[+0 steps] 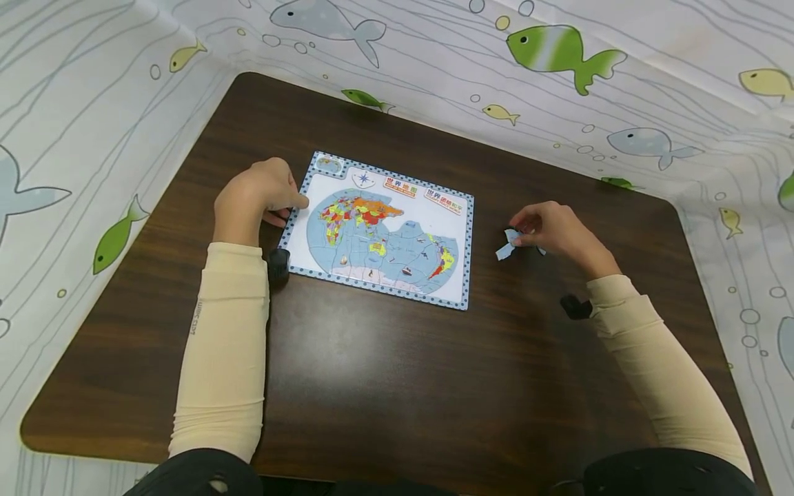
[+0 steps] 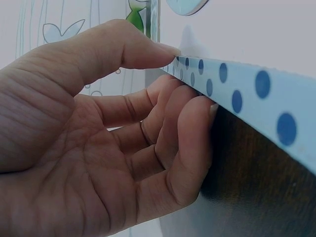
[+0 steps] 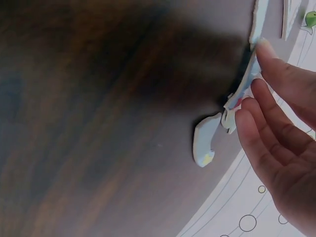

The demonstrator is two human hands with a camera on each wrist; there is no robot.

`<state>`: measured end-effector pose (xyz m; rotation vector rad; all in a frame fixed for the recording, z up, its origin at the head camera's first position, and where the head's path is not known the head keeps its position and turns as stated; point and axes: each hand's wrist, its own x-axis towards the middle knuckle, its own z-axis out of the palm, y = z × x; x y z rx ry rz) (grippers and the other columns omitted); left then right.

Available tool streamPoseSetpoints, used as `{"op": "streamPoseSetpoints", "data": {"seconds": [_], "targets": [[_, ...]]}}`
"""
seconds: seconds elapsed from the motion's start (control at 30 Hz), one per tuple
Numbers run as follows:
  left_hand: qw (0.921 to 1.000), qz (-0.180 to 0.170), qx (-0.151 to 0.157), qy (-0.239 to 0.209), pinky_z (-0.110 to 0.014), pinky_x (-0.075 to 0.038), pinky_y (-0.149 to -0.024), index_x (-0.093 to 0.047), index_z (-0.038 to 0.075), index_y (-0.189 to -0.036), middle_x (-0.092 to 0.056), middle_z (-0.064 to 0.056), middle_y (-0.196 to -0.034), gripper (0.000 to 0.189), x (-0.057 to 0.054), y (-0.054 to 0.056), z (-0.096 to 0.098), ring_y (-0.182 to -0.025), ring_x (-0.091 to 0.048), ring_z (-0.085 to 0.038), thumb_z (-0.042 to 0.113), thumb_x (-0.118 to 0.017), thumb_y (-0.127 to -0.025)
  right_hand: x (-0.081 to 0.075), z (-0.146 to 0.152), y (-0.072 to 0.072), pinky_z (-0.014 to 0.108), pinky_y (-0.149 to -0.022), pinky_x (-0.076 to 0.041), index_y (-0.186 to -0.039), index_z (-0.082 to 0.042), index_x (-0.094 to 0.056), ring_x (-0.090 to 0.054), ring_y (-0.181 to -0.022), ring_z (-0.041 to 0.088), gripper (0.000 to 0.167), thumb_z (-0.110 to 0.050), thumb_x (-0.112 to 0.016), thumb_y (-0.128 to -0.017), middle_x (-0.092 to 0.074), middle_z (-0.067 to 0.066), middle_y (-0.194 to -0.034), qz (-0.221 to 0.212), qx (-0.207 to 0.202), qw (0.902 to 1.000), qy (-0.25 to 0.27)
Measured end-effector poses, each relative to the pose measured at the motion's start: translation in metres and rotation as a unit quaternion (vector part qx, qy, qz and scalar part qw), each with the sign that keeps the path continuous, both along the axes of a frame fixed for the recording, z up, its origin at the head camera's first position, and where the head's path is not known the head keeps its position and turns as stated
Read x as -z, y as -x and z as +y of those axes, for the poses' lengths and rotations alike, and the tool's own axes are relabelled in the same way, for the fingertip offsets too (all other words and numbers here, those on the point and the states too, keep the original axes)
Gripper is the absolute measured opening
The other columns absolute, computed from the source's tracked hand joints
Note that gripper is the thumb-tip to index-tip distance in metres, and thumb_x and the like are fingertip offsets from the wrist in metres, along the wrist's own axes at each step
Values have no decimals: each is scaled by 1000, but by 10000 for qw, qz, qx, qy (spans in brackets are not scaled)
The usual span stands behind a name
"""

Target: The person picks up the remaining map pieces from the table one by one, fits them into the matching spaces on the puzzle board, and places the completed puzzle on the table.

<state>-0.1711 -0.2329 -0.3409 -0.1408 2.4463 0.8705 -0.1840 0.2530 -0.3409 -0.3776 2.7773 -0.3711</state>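
Observation:
A world-map jigsaw puzzle (image 1: pixel 397 264) in a white board with a blue dotted border lies on the table, with a white gap at the map's upper right. My left hand (image 1: pixel 263 189) grips the board's left edge. In the left wrist view its thumb (image 2: pixel 148 52) lies on top of the dotted border (image 2: pixel 237 101), and the curled fingers are against the edge below. To the right of the board, my right hand (image 1: pixel 552 227) pinches a blue puzzle piece (image 3: pixel 243 86) among several loose ones. One light-blue loose piece (image 1: pixel 505 252) shows beside the fingertips; the hand partly hides the others.
A curved loose piece (image 3: pixel 203 140) with a yellow patch lies apart on the dark wooden table (image 1: pixel 384 386). White fish-patterned cloth (image 1: pixel 434 62) stands behind the table and at both sides. Small black devices (image 1: pixel 575 307) are at both wrists.

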Motion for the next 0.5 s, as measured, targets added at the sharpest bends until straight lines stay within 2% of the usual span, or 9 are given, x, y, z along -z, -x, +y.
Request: {"op": "streamPoseSetpoints", "data": {"seconds": [0.23, 0.5], "targets": [[10000, -38, -6, -32, -31, -65, -65, -61, -3, -109, -59, -14, -90, 25, 1, -1, 0, -68, -68, -20, 19, -69, -104, 4, 3, -4, 55, -88, -61, -118, 1, -75, -71, -101, 36, 30, -6, -86, -91, -76, 22, -112, 111, -99, 9998, 101], [10000, -23, 4, -50, -32, -66, -65, -60, -4, -110, -59, -14, -91, 26, 1, 0, 0, -70, -68, -20, 19, -69, -103, 6, 8, -5, 43, -79, -60, -115, 1, -72, -67, -95, 33, 27, -8, -85, -92, -73, 22, -107, 197, 1, 9997, 164]]}}
